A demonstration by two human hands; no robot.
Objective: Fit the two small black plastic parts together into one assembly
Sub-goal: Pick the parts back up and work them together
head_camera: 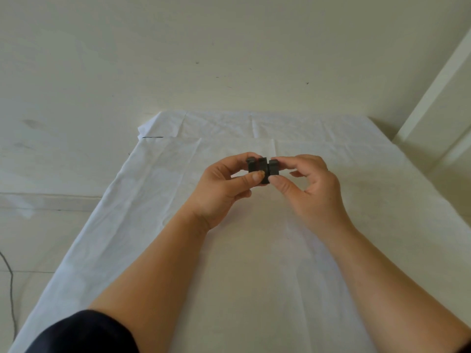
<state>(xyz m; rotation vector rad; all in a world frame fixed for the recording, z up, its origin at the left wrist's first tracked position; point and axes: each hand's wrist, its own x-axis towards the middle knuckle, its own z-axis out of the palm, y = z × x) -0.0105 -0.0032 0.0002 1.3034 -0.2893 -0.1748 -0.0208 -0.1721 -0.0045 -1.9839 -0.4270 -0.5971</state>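
Left hand (224, 187) pinches one black part (256, 167), right hand (309, 186) the other (273, 167) — seemingly touching, above the white cloth (254, 276).

We are seeing the white cloth (254, 276) lying bare on every side of our hands, so there is open room to pass left, right, near and far. Above its middle we are holding the left hand (224, 189) and the right hand (313, 189) close together, pinching the two black parts (263, 169) between them, and these are blocking the centre. Our forearms are crossing the near half. The wall (229, 47) is closing the far edge.
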